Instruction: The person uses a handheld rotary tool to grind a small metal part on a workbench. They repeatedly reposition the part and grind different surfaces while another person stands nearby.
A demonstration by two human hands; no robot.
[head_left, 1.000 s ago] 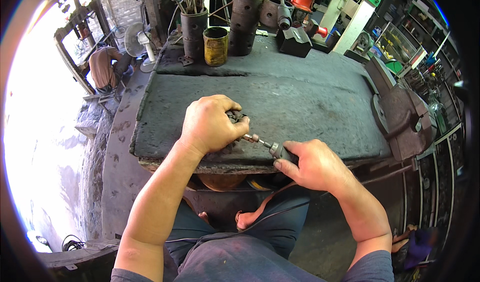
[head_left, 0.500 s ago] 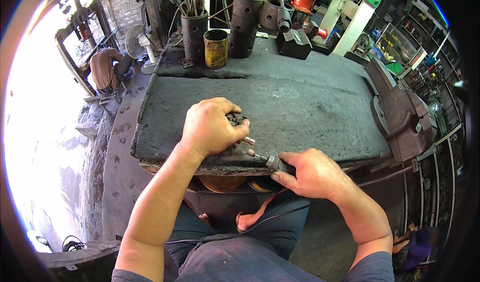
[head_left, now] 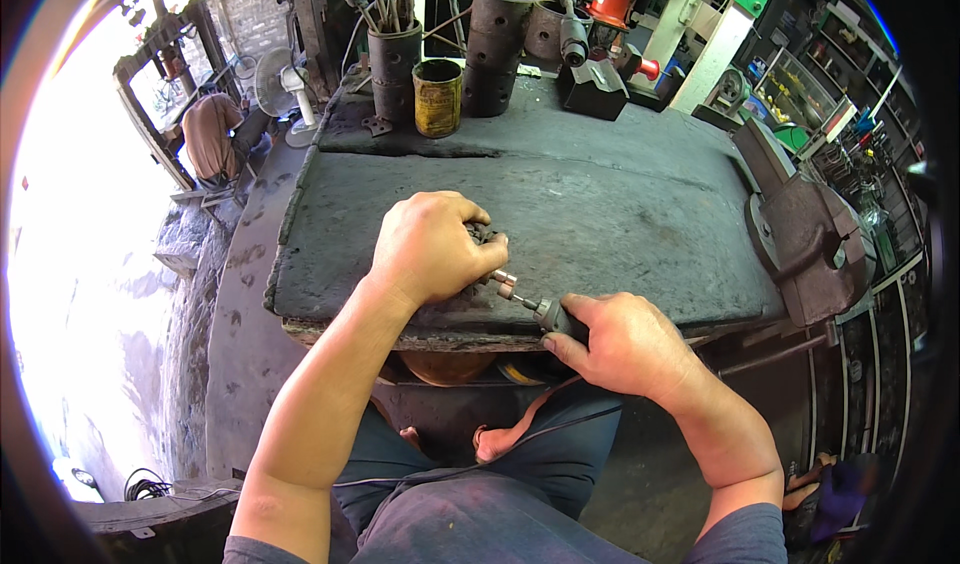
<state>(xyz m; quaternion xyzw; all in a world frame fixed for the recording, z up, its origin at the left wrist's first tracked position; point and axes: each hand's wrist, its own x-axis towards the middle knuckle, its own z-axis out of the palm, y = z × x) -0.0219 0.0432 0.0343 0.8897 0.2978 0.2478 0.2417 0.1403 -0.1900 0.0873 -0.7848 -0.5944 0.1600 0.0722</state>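
Note:
My left hand (head_left: 425, 247) is closed round a dark, lumpy metal part (head_left: 482, 232), just above the front of the workbench (head_left: 600, 209). A short, shiny metal pin (head_left: 501, 276) sticks out of this part toward the right. My right hand (head_left: 625, 346) grips a small grey rotary grinder (head_left: 552, 316) near its nose, thumb along the underside. The grinder's little reddish-brown stone tip (head_left: 507, 291) is at the pin's end and seems to touch it. My fingers hide most of the metal part, and the grinder's rear is inside my palm.
A bench vise (head_left: 815, 239) stands at the right end. Along the back are dark metal cylinders (head_left: 497, 54) with tools, a yellow can (head_left: 437, 99) and a black box (head_left: 592, 94). A black cable (head_left: 540, 434) crosses my lap. Another person (head_left: 208, 139) sits far left beside a fan (head_left: 275, 84).
The grinder in my right hand has moved slightly up and left, closing the gap between its stone tip and the pin. My left hand has shifted a little to the right.

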